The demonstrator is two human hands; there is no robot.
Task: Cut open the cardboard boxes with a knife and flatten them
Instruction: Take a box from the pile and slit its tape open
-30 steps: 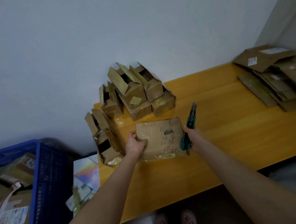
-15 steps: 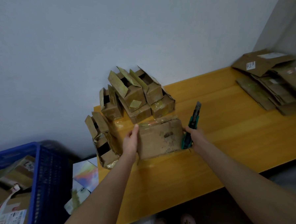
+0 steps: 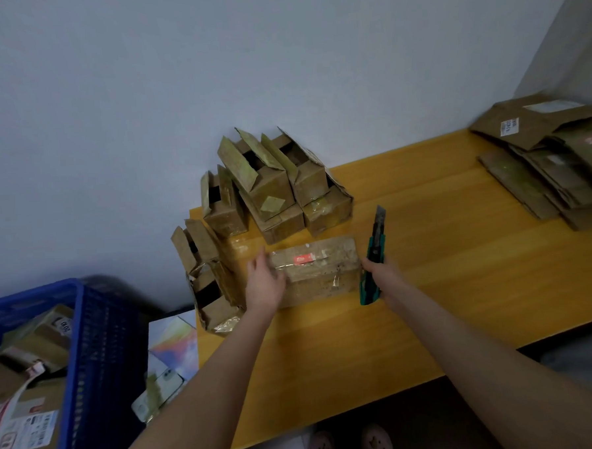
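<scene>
Box [image 3: 316,274], left hand [image 3: 265,282] at left edge, knife [image 3: 375,252] at right edge.

It looked like a plain store room or parcel-sorting corner. A yellow wooden table [image 3: 428,296] stood against a plain pale wall [image 3: 279,70]. At the table's far left corner, opened cardboard boxes [image 3: 275,191] were piled. On its far right end lay a stack of flattened cardboard [image 3: 541,163], some pieces bearing shipping labels. Beside the table's left end, lower down, a blue plastic crate [image 3: 77,338] held more labelled parcels [image 3: 24,427], and loose packaging [image 3: 168,365] lay between crate and table. Over the table's middle the right hand [image 3: 382,271] gripped a green-handled knife [image 3: 375,251].
</scene>
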